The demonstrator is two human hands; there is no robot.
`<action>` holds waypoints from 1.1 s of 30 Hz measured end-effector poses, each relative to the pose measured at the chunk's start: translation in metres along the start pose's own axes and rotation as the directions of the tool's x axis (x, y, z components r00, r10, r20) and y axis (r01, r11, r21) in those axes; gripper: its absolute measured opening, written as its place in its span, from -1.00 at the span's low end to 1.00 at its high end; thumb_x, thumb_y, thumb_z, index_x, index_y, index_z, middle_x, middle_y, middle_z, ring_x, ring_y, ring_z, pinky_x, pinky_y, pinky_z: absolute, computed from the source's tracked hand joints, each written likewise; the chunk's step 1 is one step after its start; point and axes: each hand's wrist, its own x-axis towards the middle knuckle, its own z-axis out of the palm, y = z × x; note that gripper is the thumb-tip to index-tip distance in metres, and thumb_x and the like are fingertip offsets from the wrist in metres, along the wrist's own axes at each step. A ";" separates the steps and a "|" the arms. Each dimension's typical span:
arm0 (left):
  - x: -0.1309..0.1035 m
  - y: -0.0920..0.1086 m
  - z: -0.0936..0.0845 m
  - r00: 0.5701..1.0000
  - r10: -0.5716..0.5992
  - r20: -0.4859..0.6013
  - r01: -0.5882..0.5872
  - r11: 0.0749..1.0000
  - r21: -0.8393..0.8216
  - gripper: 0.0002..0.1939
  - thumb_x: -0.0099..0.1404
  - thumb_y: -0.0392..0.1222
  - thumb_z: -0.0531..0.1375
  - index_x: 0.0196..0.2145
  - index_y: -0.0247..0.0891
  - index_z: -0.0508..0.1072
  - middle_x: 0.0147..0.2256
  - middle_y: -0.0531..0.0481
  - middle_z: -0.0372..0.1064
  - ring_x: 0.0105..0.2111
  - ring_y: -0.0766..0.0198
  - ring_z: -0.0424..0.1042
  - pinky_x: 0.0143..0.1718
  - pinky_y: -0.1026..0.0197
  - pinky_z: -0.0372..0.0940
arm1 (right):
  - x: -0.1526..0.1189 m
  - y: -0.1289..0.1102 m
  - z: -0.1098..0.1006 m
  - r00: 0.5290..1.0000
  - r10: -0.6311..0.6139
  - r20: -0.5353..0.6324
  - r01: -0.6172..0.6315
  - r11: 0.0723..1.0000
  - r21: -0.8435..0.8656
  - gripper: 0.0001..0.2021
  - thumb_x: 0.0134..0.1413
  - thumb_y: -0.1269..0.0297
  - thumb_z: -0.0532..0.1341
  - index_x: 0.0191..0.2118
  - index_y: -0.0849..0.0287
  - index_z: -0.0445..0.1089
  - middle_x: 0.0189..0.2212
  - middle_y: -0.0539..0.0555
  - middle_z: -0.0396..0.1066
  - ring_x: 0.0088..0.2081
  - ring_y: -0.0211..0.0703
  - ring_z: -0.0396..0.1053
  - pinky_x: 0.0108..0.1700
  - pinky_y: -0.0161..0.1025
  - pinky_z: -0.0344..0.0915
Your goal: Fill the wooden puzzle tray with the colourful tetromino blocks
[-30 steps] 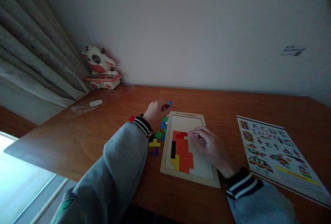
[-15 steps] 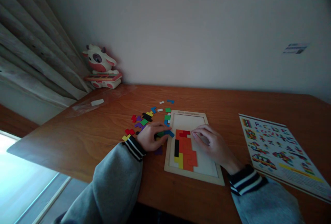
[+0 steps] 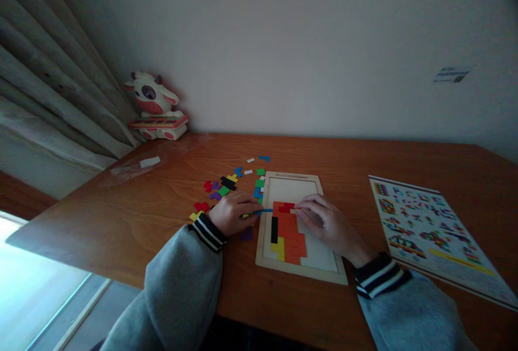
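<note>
My left hand [image 3: 233,213] is closed on a blue puzzle piece [image 3: 267,210], which juts edge-on over the left rim of the wooden puzzle board [image 3: 262,256]. On the board lie joined pieces: a dark red piece [image 3: 286,207], several orange pieces [image 3: 290,237], a black bar [image 3: 274,229] and a yellow piece [image 3: 279,248]. Thumb and forefinger of my right hand [image 3: 321,221] are pinched together at the right end of the dark red piece. Whether anything is between those fingertips I cannot make out.
Loose coloured pieces [image 3: 229,183] are scattered left of the board, some partly under my left hand. A printed pattern sheet [image 3: 429,232] lies to the right. A toy cow with a keyboard [image 3: 156,105] and a clear plastic wrapper [image 3: 133,170] are at the back left.
The blue piece in my left hand has turned from showing its flat face to edge-on. My right hand stays pinched beside the dark red piece. The view has shifted slightly.
</note>
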 end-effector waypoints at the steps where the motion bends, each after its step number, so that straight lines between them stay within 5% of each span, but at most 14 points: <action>1: 0.000 0.001 0.000 0.999 0.031 0.026 -0.031 0.999 0.012 -0.80 0.35 -0.27 0.18 -0.11 -0.24 0.56 -0.23 -0.12 0.52 -0.24 0.21 0.50 -0.15 0.13 0.44 | 0.000 0.000 0.000 1.000 -0.004 0.000 0.004 1.000 0.002 -0.83 0.31 0.21 0.15 -0.11 0.04 0.47 -0.16 0.11 0.42 -0.09 -0.06 0.41 -0.03 -0.05 0.41; 7: 0.002 0.019 -0.002 0.983 0.126 0.137 -0.136 0.989 0.066 -0.76 0.30 -0.29 0.16 -0.12 -0.23 0.56 -0.37 -0.08 0.44 -0.32 0.20 0.45 -0.23 0.13 0.44 | 0.001 -0.003 0.000 1.000 -0.006 -0.007 0.006 1.000 -0.001 -0.82 0.31 0.20 0.14 -0.11 0.05 0.48 -0.16 0.11 0.43 -0.09 -0.05 0.42 -0.03 -0.05 0.41; 12: 0.003 0.031 -0.003 0.969 0.181 0.169 -0.186 0.983 0.013 -0.83 0.31 -0.09 0.26 -0.26 -0.24 0.57 -0.32 -0.10 0.49 -0.29 0.17 0.46 -0.24 0.12 0.41 | 0.001 -0.005 -0.002 1.000 -0.015 -0.002 0.015 1.000 -0.006 -0.81 0.31 0.21 0.15 -0.10 0.04 0.50 -0.17 0.11 0.44 -0.10 -0.06 0.42 -0.05 -0.08 0.41; 16: 0.002 0.032 -0.001 0.966 0.183 0.182 -0.167 0.981 -0.097 -0.70 0.28 0.07 0.29 -0.28 -0.25 0.58 -0.26 -0.12 0.54 -0.25 0.16 0.49 -0.20 0.11 0.42 | 0.001 -0.005 -0.002 1.000 -0.015 -0.004 0.015 1.000 0.002 -0.82 0.31 0.22 0.15 -0.10 0.04 0.49 -0.17 0.11 0.44 -0.10 -0.06 0.42 -0.04 -0.07 0.41; 24: 0.002 0.035 -0.001 0.964 0.170 0.204 -0.127 0.970 -0.209 -0.86 0.34 -0.23 0.21 -0.19 -0.24 0.57 -0.21 -0.09 0.57 -0.19 0.18 0.51 -0.14 0.13 0.42 | 0.000 -0.007 -0.003 0.999 -0.015 0.029 0.015 1.000 0.000 -0.81 0.32 0.21 0.13 -0.09 0.05 0.47 -0.16 0.11 0.42 -0.08 -0.07 0.41 -0.02 -0.06 0.40; 33: 0.005 0.037 -0.005 0.958 0.090 0.273 -0.048 0.987 -0.155 -0.64 0.31 -0.05 0.24 0.00 -0.26 0.49 -0.15 -0.16 0.51 -0.15 0.11 0.46 -0.09 0.05 0.41 | 0.000 -0.007 0.000 0.998 -0.027 0.055 0.028 0.999 -0.024 -0.82 0.33 0.25 0.14 -0.06 0.07 0.45 -0.14 0.12 0.40 -0.08 -0.08 0.39 0.00 -0.05 0.38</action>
